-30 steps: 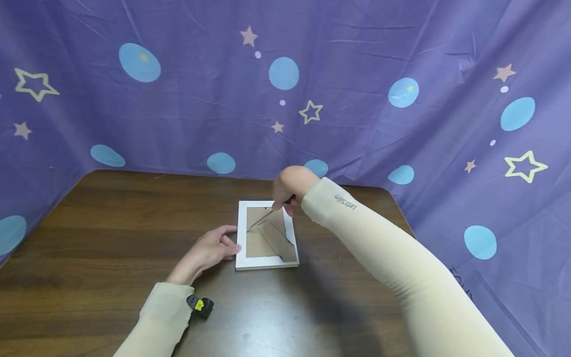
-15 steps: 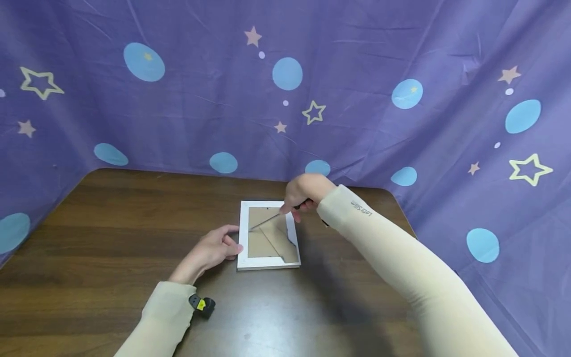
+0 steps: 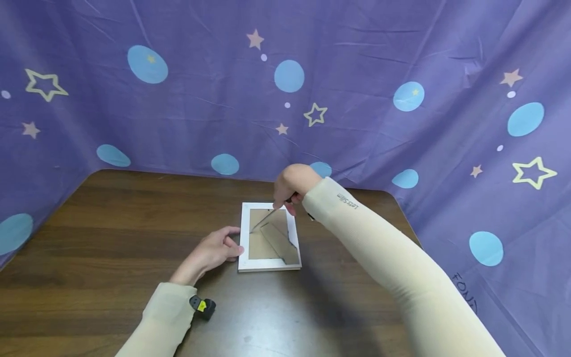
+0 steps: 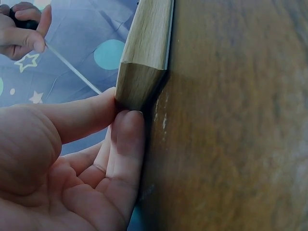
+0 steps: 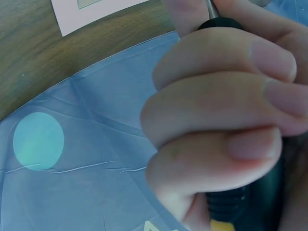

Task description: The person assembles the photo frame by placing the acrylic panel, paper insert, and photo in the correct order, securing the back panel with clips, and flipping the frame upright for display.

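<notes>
A white picture frame (image 3: 245, 243) lies face down on the table, its brown backing board and slanted easel stand (image 3: 282, 242) showing. My left hand (image 3: 215, 249) holds the frame's left edge. In the left wrist view, the thumb (image 4: 91, 115) and a fingertip meet at a wooden corner of it. Over the frame's far right side, my right hand (image 3: 292, 184) grips a screwdriver, fingers curled around its black and yellow handle (image 5: 264, 197). The thin metal shaft (image 3: 264, 220) slants down to the left, its tip at the inner left edge of the frame.
The dark wooden table (image 3: 147, 218) has rounded far corners. A purple curtain (image 3: 192, 109) with stars and blue dots surrounds it at the back and sides. A black strap device (image 3: 202, 306) sits on my left wrist.
My right hand shifted right and nearer half a second ago, laying the screwdriver flatter, and is now back left and steeper. The tip stays near the inner left edge; my left hand keeps its hold.
</notes>
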### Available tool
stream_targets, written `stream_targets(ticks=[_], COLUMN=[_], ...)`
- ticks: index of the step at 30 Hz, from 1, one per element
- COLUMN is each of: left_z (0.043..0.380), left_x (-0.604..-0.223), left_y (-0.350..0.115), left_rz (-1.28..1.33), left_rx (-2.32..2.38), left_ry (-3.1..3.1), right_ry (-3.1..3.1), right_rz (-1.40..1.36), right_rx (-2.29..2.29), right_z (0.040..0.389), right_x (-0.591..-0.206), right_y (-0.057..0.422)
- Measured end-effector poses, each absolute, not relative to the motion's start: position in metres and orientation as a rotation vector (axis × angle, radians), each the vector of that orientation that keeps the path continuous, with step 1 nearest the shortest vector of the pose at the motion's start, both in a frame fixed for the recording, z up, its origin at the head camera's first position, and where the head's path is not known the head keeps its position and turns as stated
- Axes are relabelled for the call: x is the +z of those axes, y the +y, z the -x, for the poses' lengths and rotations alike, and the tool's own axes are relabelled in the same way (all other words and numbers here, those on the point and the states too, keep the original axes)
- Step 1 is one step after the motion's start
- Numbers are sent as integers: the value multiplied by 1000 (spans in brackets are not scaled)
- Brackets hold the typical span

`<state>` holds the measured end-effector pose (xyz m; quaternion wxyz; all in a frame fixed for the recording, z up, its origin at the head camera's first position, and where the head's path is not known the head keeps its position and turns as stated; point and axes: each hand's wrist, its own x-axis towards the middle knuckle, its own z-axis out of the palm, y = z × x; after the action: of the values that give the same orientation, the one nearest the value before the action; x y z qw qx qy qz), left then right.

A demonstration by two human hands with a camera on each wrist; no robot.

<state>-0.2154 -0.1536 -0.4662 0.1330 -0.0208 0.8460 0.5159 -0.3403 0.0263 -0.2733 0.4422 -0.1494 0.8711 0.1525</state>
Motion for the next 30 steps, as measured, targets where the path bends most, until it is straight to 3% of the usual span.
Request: stream_targets(ticks=[17,30], left_z=[215,217], left_x=[-466,-467], left_y=[-150,-154], left_rz=[65,18], left_rx=[1495,1517], left_ry=[2425,2439], right_ry=[2296,2424], right_rz=[312,498], right_rx=[695,753], right_z=[328,306], right_x=[-268,-270], right_y=[-4,-3])
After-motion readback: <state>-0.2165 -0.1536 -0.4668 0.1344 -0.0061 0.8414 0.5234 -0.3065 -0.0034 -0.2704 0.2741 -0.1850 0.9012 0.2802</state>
